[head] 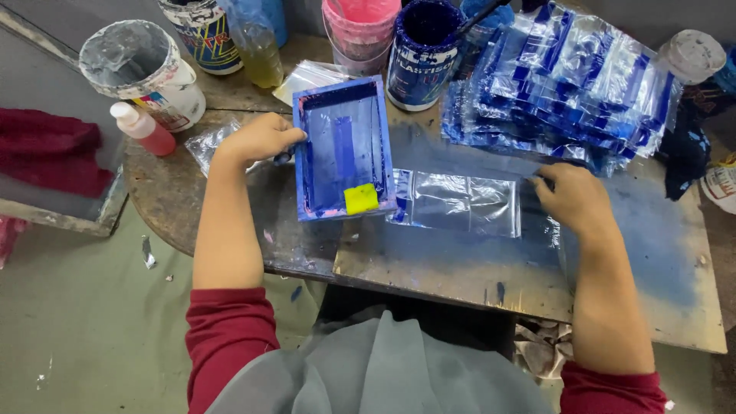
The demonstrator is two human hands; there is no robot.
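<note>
Ink-stained wooden table (pixel 613 291) on grey-green floor (pixel 84 322)

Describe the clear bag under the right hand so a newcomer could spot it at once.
On the blue-stained work board, just right of the small blue-framed printing screen held by the left hand, one clear plastic bag lies flat. The right hand touches its right edge. Unlike the bag pile behind, it lies alone and bears no blue print.

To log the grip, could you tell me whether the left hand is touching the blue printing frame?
Touching: the head view shows the left hand gripping the blue printing frame's left edge.
</note>
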